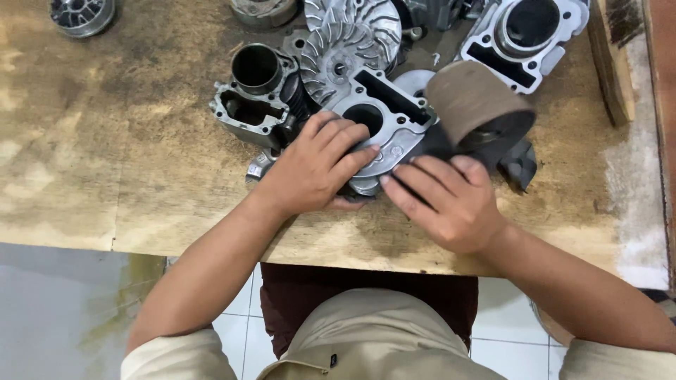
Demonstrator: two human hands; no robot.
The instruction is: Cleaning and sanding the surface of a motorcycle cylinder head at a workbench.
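My left hand [313,165] grips a silver engine cylinder block [380,119] near the front of the worn wooden workbench [127,155], fingers laid over its machined face beside the bore. My right hand [440,197] presses a strip of brown sandpaper [468,98] against the block's right side; the strip curls up into a loop above my fingers. The lower part of the block is hidden under both hands.
A darker cylinder block [257,98] stands just left of my hands, with a finned silver fan wheel [348,42] behind it. Another silver cylinder block [524,35] lies at the back right. A round metal part [83,14] sits far left. A wooden strip [609,60] borders the right.
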